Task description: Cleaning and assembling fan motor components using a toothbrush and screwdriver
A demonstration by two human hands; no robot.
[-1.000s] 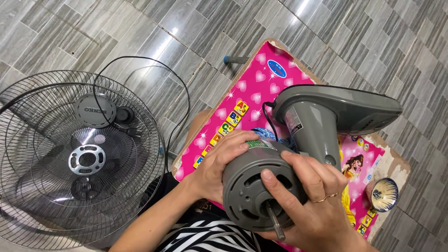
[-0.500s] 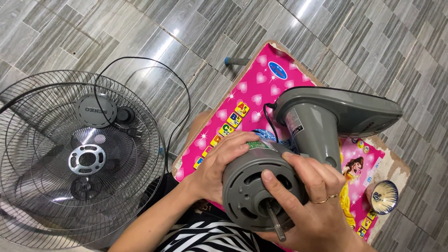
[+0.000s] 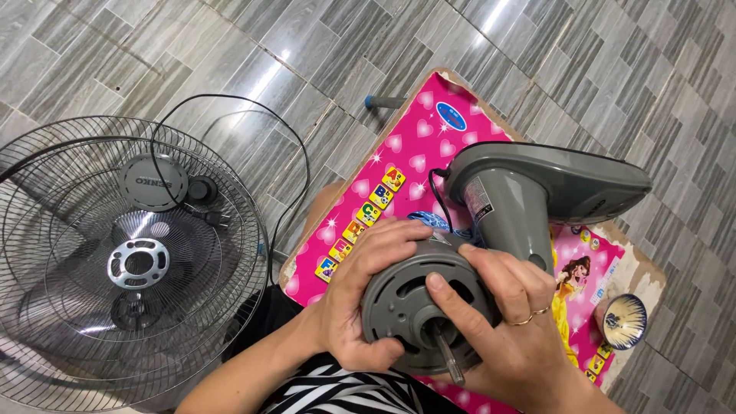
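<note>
Fan parts lie spread across a grey tiled floor (image 3: 192,46), seen from above. Largest, at the left, are the wire fan guards (image 3: 92,307), already off the fan and stacked flat, with a round grey hub cap (image 3: 152,182) and a black power cord (image 3: 291,146) looping over them. To the right sits a small low worktop (image 3: 429,130) covered in a pink heart-patterned sheet. On it lies the grey fan stand (image 3: 552,184), tipped on its side. At the near edge of the worktop, both hands hold the round grey motor housing (image 3: 402,307), its metal shaft (image 3: 448,360) pointing toward the camera. The left hand (image 3: 360,307) wraps its fingers around the housing's left side in a firm grasp. The right hand (image 3: 514,330), wearing a ring, closes over the right side, its forefinger pressed across the face. A small round tin (image 3: 622,320), possibly holding screws, sits at the worktop's right corner. Disassembly looks well along: guards are removed, while the motor remains joined to the stand.
</note>
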